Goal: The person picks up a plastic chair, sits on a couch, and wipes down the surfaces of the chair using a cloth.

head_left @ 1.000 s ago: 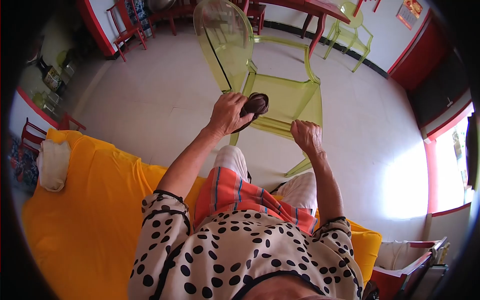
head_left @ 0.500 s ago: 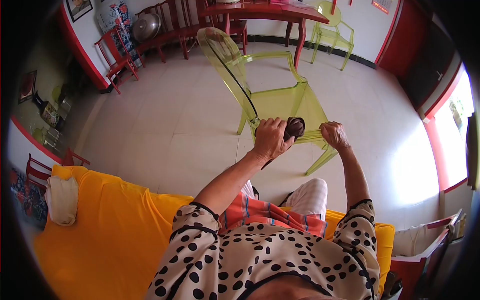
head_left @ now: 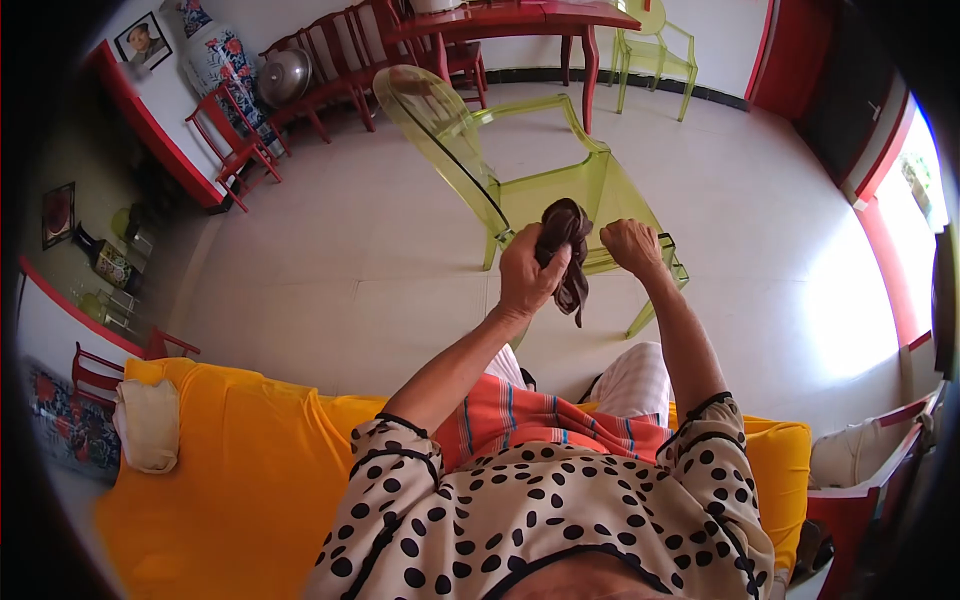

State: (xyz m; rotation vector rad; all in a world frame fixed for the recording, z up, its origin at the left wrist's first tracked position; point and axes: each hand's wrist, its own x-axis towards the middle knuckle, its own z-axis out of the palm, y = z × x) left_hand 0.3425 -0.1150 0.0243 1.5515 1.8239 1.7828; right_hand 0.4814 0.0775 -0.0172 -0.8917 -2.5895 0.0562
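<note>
My left hand [head_left: 530, 272] is wrapped round a dark brown bunched-up cloth [head_left: 567, 245], its loose end hanging below the fingers. Just to the right, my right hand [head_left: 630, 245] is closed in a fist, fingers curled toward the cloth; what it holds, if anything, is hidden. Both hands are raised over my lap. Behind them stands a clear yellow-green plastic armchair [head_left: 560, 190], its oval back leaning to the left. The right fist overlaps the seat's front part in this view.
I sit on a seat with a yellow cover [head_left: 240, 450], a red striped cloth [head_left: 540, 415] across my lap. A folded beige cloth [head_left: 150, 425] lies at left. A red table [head_left: 520, 22], red wooden chairs [head_left: 235, 140] and a tall vase [head_left: 215, 60] stand across the tiled floor.
My right hand has left the chair's front corner and moved left toward the cloth. My left hand has turned, so more of the cloth shows, raised and hanging. The view has shifted slightly.
</note>
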